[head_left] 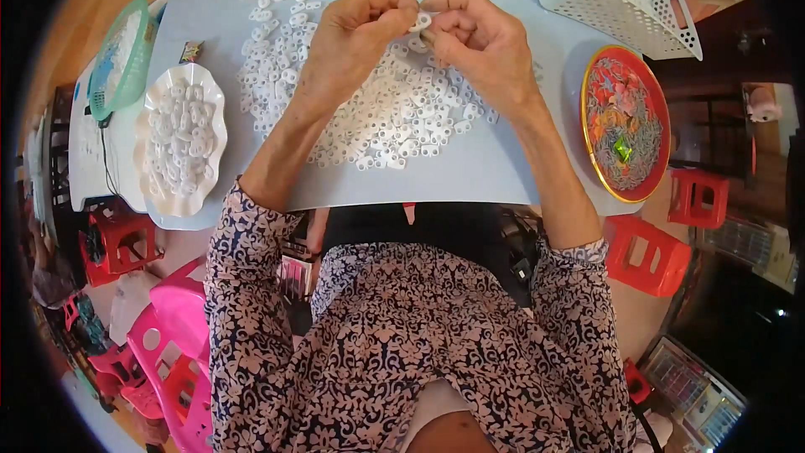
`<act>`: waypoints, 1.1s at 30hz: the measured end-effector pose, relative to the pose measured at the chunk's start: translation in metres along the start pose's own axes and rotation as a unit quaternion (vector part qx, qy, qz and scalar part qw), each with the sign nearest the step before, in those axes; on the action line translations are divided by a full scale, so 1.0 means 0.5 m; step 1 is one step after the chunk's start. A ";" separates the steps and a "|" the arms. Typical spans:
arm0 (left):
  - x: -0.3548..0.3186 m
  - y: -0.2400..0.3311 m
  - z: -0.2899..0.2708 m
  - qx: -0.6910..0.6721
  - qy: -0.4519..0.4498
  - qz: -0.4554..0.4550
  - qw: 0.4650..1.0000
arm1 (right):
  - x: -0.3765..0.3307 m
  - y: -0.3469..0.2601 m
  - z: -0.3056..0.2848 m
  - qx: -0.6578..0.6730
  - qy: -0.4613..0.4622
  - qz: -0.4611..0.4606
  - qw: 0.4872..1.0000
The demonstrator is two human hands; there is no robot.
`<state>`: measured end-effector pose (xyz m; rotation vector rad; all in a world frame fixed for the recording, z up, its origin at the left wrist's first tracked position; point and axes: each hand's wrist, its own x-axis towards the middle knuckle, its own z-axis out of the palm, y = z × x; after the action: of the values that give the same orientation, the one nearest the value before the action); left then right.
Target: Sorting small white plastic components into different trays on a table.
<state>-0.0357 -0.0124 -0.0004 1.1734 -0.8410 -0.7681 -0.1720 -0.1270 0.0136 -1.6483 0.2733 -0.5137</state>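
Observation:
Both hands meet above the far middle of the table. Between my left hand (360,33) and my right hand (486,50) is a small white oval plastic piece with holes (423,22). My left thumb and forefinger pinch it. The right fingers are curled closed against its other side, and whether they hold anything more is hidden. Below the hands spreads a heap of similar white pieces (386,117). To the right stands a red, gold-rimmed round tray (589,130) of small grey parts, with a green wrapped item on them.
At left, a white scalloped dish (220,134) holds more white pieces, near a green basket (99,101). A white perforated basket (604,21) stands far right. Red stools (646,256) and a pink chair (168,327) flank the light grey table (402,189).

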 end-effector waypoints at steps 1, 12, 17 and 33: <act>0.000 0.002 0.000 0.023 -0.005 -0.005 1.000 | 0.000 -0.003 0.001 -0.003 0.006 0.001 1.000; -0.008 0.019 0.006 0.098 -0.024 0.028 0.994 | 0.000 0.001 0.002 0.003 0.040 -0.007 0.999; -0.015 0.033 0.016 0.182 -0.078 0.006 0.980 | 0.001 0.001 -0.003 0.003 0.032 -0.010 0.999; -0.007 0.024 0.020 0.209 -0.010 0.014 0.978 | 0.002 -0.002 0.000 0.026 0.032 -0.005 0.999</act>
<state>-0.0454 -0.0114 0.0122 1.5232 -1.0673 -0.5957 -0.1713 -0.1270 0.0148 -1.5862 0.2972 -0.5771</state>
